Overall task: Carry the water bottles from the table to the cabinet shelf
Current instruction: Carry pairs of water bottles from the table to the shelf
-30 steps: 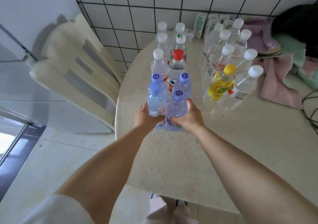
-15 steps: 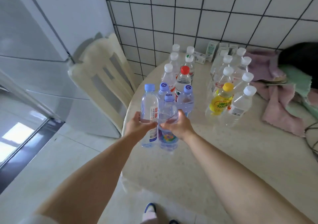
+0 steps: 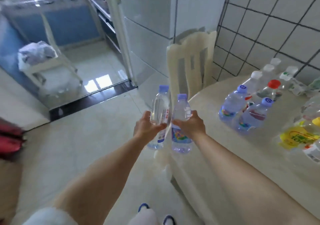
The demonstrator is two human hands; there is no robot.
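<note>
— Two bottles are in our grip, one to each hand. Our left hand is wrapped round the clear bottle with the white label, and our right hand is closed on the bluish bottle with the coloured label. Both stand upright, caps up, side by side and nearly touching, held out over the floor just past the edge of the table.

— And the others?

— Many more wait on the table to our right: two blue-capped ones, a red-capped one, white-capped ones behind, a yellow one at the frame's edge. A chair stands at the table's far side, a fridge behind it.

— Where is the shelf?

— We cannot tell. Ahead lies a doorway with a dark sill and blurred blue cabinets beyond, but no shelf shows plainly.

— Then how should we carry well?

— We judge the fingers should sit around the middle of each bottle, firm but not crushing, since thin plastic gives. We'd keep the pair apart enough not to knock together, hold them upright, and mind the sill and the glossy tiles underfoot if we head that way.

— How far along are we?

— Early, we think; most bottles remain on the table.
</note>
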